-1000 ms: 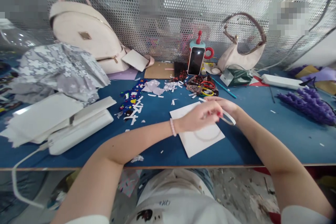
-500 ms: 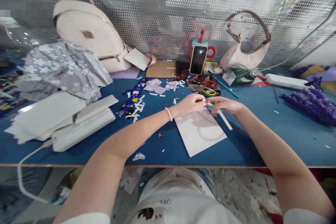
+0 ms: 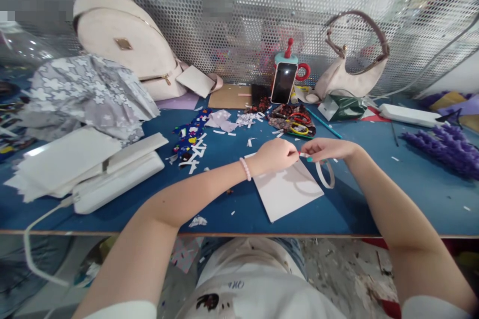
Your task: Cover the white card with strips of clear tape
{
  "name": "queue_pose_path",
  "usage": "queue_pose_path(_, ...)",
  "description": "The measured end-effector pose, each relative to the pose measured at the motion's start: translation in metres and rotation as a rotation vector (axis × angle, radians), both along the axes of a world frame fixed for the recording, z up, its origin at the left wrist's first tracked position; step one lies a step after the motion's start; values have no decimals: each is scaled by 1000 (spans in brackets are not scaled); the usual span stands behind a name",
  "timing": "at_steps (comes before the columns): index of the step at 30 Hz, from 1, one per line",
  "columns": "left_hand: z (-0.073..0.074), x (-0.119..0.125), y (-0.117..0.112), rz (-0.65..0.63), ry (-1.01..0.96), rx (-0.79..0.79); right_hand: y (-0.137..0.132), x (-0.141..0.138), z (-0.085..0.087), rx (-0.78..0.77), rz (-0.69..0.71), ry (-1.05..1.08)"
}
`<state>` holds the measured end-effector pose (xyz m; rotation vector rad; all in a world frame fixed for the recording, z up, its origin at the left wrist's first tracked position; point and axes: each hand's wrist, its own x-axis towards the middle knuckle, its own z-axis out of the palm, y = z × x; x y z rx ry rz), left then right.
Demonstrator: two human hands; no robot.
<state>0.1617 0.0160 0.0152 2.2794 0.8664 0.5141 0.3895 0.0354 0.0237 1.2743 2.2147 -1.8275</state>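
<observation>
My left hand [image 3: 277, 155] is closed, its fingertips pinching one end of a narrow white strip [image 3: 331, 179]. Close beside it, my right hand [image 3: 326, 149] pinches the same strip between thumb and fingers. The strip's free part curls in a loop below my right hand. Whether it is paper or tape I cannot tell. Under my hands lies a flat white sheet [image 3: 286, 192] on the blue table, partly covered by my left hand. A pink bead bracelet [image 3: 245, 168] circles my left wrist.
Scissors [image 3: 299, 127] lie behind my hands, near a propped phone [image 3: 284, 83]. White paper scraps [image 3: 197, 152] are scattered left of centre. A stack of white sheets [image 3: 67, 159] and a white device [image 3: 119, 184] sit at left. Purple flowers [image 3: 441, 152] lie at right.
The strip hung straight out to the lower right; now it bends into a loop under my right hand. My left hand has turned over more, its fingers curled tighter against the strip.
</observation>
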Motion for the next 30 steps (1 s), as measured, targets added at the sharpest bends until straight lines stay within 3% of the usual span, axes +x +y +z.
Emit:
queue_pose_path(6,0,2,-9,19,38,-9,3,10,0,20,62,-113)
queue_pose_path(14,1,-3,-10,-21,-7,-161,10,23,1,156,107,-252)
queue_pose_path(22,2,-38,-29,-95,-31,-436,4,28,11,235,118,-413)
queue_pose_path(30,-5,-71,-44,-143,-78,-660,-3,31,17,434,27,-584)
